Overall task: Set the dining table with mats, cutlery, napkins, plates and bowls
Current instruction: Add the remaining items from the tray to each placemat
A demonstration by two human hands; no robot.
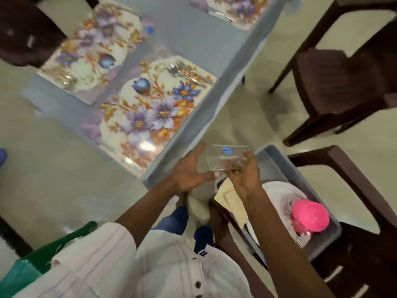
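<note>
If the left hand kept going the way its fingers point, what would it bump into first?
The clear container that the right hand holds. The left hand has its fingers aimed at it and may be touching it; depth is unclear.

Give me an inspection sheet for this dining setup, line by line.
Surface: table under a pale blue cloth, floral mats laid.
Job's things: fork and spoon on the nearest mat; plates, pink bowl and napkins in a grey bin beside the table.
Clutter: green bag at lower left.
Grips: right hand holds a clear glass; left hand touches its end, fingers straight.
Cables: nothing seen.
Surroundings: dark chairs, pale floor.
</note>
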